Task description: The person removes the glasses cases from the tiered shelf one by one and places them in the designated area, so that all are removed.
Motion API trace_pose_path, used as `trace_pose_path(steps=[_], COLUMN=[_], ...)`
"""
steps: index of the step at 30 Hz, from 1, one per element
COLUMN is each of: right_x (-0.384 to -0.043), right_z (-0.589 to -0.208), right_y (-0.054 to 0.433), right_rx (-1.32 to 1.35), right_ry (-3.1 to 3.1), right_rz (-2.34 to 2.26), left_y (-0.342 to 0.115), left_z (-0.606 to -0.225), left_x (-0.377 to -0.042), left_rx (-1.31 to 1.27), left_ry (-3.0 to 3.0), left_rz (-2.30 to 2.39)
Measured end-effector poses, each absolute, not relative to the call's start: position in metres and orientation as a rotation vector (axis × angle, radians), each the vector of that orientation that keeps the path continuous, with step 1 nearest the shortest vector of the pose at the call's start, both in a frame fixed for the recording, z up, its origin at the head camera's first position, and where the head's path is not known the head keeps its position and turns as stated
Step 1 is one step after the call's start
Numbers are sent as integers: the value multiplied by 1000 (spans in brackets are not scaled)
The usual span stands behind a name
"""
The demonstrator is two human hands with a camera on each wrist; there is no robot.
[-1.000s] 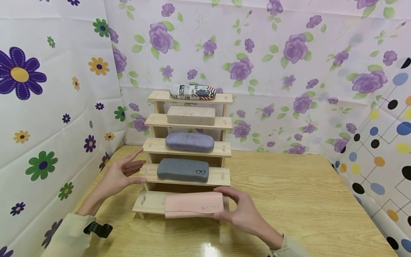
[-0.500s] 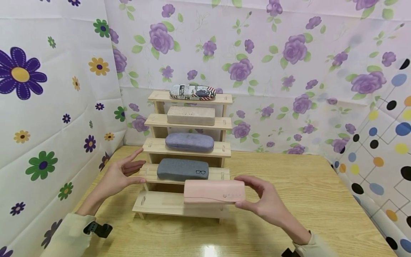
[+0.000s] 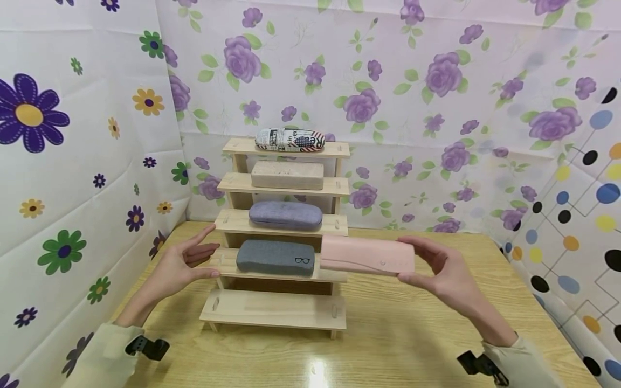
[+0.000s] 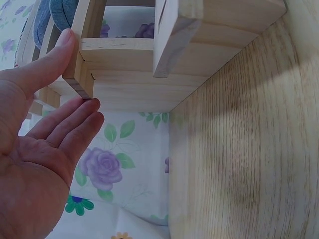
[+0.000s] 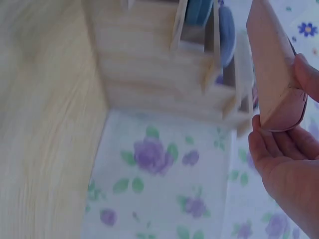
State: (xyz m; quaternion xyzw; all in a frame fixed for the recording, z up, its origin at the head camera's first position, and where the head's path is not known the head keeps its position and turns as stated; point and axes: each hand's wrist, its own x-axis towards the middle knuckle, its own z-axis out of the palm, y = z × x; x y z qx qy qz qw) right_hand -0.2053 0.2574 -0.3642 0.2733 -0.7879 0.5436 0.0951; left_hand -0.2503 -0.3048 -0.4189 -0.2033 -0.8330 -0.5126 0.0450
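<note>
While your left hand lay spread against the rack, perhaps steadying it, 4 cases sat between your hands; the pink case hung just left of your right hand, which pinched 1 end, likely to clear the shelves.

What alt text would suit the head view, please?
A right hand holds a pale pink oblong case near a light wooden stepped rack; the left hand is at the rack's left edge. Upper tiers bear, top down, an oblong newsprint-patterned case, a boxy beige case, a rounded lavender case and an oblong grey case.
</note>
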Motion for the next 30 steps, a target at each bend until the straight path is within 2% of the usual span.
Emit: trace_pose_path(steps=[12,30], right_x=[-233,-287], right_z=[-362,-411], right_y=[316,362], right_rx=[812,696], right_ry=[-2395,-2504], right_rz=[1584,1700], left_y=[-304,-305], left_z=[-418,-419], left_x=[-249,-250], left_rx=[-629,-659], left_ry=[-2544,-2526], left_rz=[-1525,-1521])
